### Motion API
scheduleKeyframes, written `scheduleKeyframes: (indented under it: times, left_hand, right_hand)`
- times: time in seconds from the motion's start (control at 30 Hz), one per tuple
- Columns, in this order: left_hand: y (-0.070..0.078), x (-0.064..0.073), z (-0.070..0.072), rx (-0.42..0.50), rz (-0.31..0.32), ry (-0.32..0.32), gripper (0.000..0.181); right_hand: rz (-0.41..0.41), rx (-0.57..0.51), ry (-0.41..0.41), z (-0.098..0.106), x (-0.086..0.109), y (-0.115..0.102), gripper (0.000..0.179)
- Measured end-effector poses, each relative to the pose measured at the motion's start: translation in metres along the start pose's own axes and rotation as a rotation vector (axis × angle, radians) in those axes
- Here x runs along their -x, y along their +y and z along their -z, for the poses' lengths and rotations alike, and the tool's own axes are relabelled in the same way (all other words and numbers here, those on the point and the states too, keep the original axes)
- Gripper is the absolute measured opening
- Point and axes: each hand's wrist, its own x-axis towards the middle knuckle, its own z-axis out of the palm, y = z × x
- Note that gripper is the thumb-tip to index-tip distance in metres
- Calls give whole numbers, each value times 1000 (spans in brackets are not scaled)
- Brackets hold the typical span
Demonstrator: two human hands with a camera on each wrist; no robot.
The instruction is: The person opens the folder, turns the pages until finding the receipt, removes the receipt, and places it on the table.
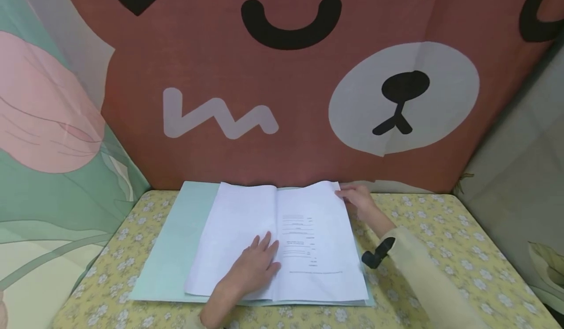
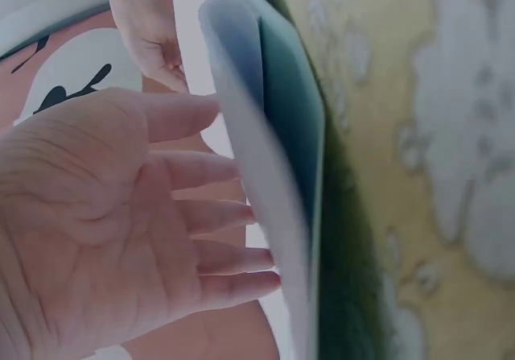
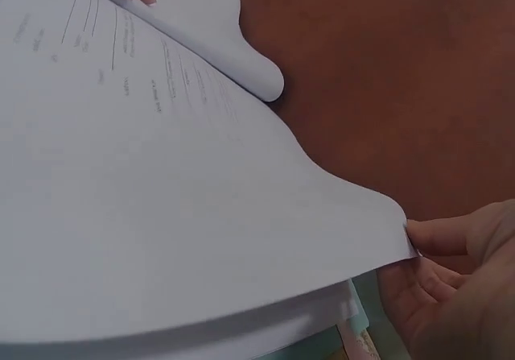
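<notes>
A pale green folder (image 1: 172,241) lies open with white paper sheets spread over it. Small printed lines show on the right page (image 1: 328,241), while the left page (image 1: 233,216) looks blank. Across the lower left page, near the centre fold, my left hand (image 1: 253,268) rests with its fingers extended; the left wrist view shows straight fingertips against the paper (image 2: 257,159). At the upper right corner my right hand (image 1: 359,199) pinches the right page between thumb and fingers. In the right wrist view that corner is lifted from the sheets underneath.
The folder lies on a table with a yellow flowered cloth (image 1: 467,250), its far side close to a brown curtain (image 1: 299,157) with a cartoon bear print. A green and pink printed curtain (image 1: 48,104) hangs at the left. A black strap (image 1: 378,253) is on the right wrist.
</notes>
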Motion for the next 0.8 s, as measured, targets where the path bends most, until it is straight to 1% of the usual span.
scheduleKeyframes:
  times: [0.13, 0.2, 0.27, 0.43, 0.5, 0.57, 0.63, 0.7, 0.8]
  left_hand:
    - [0, -3, -4, -14, -41, 90, 49]
    - [1, -5, -4, 17, -46, 129, 46]
    - [2, -6, -4, 96, -30, 150, 45]
    - [2, -8, -2, 386, 29, 191, 43]
    - [1, -8, 0, 477, 47, 211, 43]
    - [-2, -8, 2, 555, 74, 216, 44]
    - [-6, -7, 5, 616, 99, 217, 46]
    - [-9, -6, 7, 660, 123, 204, 49]
    - [-12, -5, 9, 682, 137, 187, 52]
  right_hand:
    - [6, 9, -43, 1, 0, -5, 46]
    - [8, 4, -65, 1, 1, -8, 47]
    - [-1, -17, -82, 1, 1, -11, 48]
    - [-17, -121, -151, 0, 4, -20, 49]
    - [-11, -170, -190, -2, 6, -24, 49]
    - [-7, -205, -218, -5, 8, -28, 48]
    - [-9, -229, -243, -8, 10, -31, 49]
    - [-16, -235, -262, -11, 13, -36, 51]
    - [-36, -256, -281, -16, 16, -42, 53]
